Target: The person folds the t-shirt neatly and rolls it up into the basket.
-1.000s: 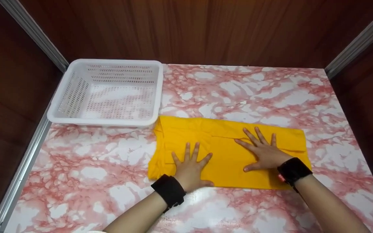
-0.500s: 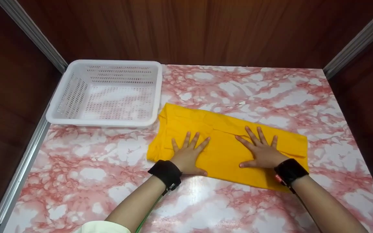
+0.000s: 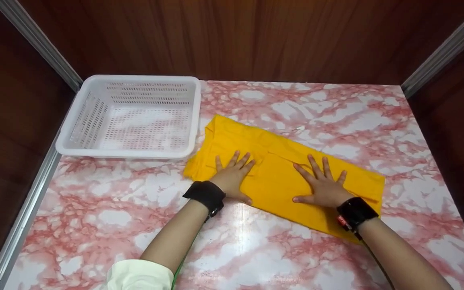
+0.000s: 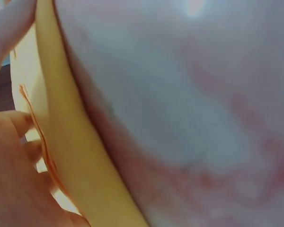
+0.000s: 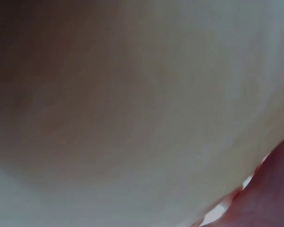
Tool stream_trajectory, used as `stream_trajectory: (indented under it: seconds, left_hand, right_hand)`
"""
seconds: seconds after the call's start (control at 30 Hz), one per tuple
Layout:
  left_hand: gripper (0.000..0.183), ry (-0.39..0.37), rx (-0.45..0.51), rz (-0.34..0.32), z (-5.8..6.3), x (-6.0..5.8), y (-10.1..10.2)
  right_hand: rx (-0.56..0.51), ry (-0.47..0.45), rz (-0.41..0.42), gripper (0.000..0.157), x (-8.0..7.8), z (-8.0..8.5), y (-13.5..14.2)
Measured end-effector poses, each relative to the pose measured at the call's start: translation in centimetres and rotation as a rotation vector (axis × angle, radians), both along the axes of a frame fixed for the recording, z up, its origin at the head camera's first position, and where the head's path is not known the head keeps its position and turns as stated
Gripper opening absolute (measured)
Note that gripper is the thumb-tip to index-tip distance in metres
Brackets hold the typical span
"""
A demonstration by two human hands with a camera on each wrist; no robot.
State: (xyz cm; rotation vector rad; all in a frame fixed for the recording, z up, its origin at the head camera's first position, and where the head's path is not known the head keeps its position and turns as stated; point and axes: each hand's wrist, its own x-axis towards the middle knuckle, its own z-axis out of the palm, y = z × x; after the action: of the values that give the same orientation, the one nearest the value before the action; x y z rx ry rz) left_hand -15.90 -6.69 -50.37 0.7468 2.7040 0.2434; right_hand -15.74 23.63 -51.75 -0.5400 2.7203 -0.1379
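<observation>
Round swings the folded yellow cloth (image 3: 278, 181), its left end now farther up the pink-and-white marbled table (image 3: 296, 262), near the white plastic basket (image 3: 127, 152); left hand (image 3: 231, 180) and right hand (image 3: 325, 188) press flat, fingers spread, grasping nothing, folds seemingly surviving.

Yellow cloth (image 3: 274, 181) now more aslant, its left end farther forward; left fingers (image 3: 233, 161) likewise

Marbled red-and-white tabletop (image 3: 111, 217) bearing a white perforated basket (image 3: 127, 153), upper left, and a folded yellow garment (image 3: 278, 181), right of centre.
</observation>
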Motion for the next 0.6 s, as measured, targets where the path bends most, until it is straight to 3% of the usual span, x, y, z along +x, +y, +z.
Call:
stream_trajectory:
  seconds: [0.3, 0.6]
  left_hand:
    - [0.118, -0.027, 0.001, -0.043, 0.2, -2.9, -0.5]
    - [0.115, -0.043, -0.035, -0.047, 1.4, -5.0, -0.4]
  right_hand:
    - [0.001, -0.024, -0.075, 0.095, -0.1, 0.3, -0.9]
    - [0.043, -0.024, -0.155, 0.098, -0.5, 0.2, -1.9]
